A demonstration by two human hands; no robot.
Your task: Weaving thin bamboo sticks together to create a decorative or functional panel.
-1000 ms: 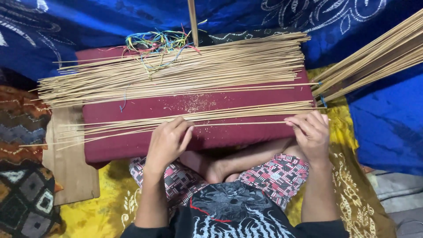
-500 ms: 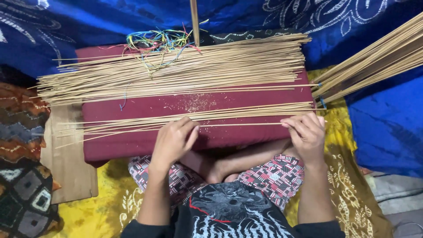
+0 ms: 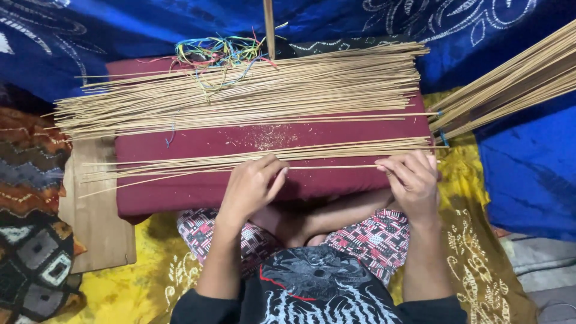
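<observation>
Maroon cloth covers a padded board (image 3: 198, 192) that lies across the person's lap, and on it are two groups of thin bamboo sticks: a thick heap (image 3: 240, 96) along the far edge and a thinner row (image 3: 252, 157) just in front of the hands. The left hand (image 3: 252, 186) rests palm-down on the near edge of that row, its fingers (image 3: 273, 171) curled and lightly pressing the sticks rather than clamped round any one of them. The right hand (image 3: 414, 180) sits at the sticks' right ends, fingers bent and close together; it appears to pinch a single stick (image 3: 336, 167) that lies nearest the body, though the grip itself is partly hidden. A tangle of coloured threads (image 3: 216, 54) lies at the far side of the board, and another bundle of sticks (image 3: 510, 84) fans off to the right over blue patterned cloth (image 3: 528, 174). The work in hand looks like picking out and aligning one stick from the near row; drawing it clear would call for holding the neighbours still with the left hand.
</observation>
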